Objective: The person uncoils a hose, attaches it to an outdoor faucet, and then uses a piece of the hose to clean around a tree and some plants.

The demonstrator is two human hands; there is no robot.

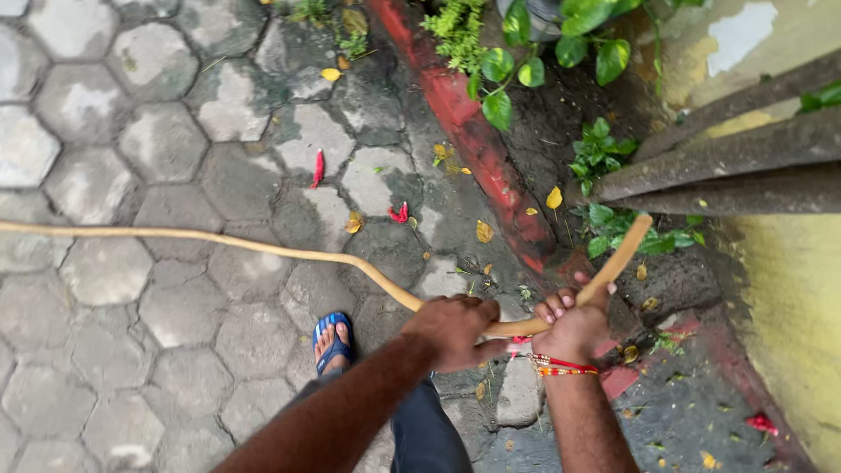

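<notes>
Yellowish hose (pixel 263 250) runs through both my hands: my left hand (pixel 455 328) wraps over it with the fingers (pixel 477 308) curled tight around it, and my right hand (pixel 574 324) grips it just beside, fingers (pixel 556 308) folded over the top and pressed together. From my left fingers the hose trails away across the hexagonal grey paving (pixel 131 175) to the far left edge; past my right fingers its short end (pixel 626 250) points up towards the green plants (pixel 604 153) in the dark soil bed. A red and orange bracelet (pixel 561 365) sits on my right wrist. Below my left fingers my foot shows in a blue sandal (pixel 333 342). Red fallen bits (pixel 317 168), perhaps petals or chillies, lie on the stones beyond the hose, and a red-painted kerb (pixel 477 140) runs alongside the soil.
</notes>
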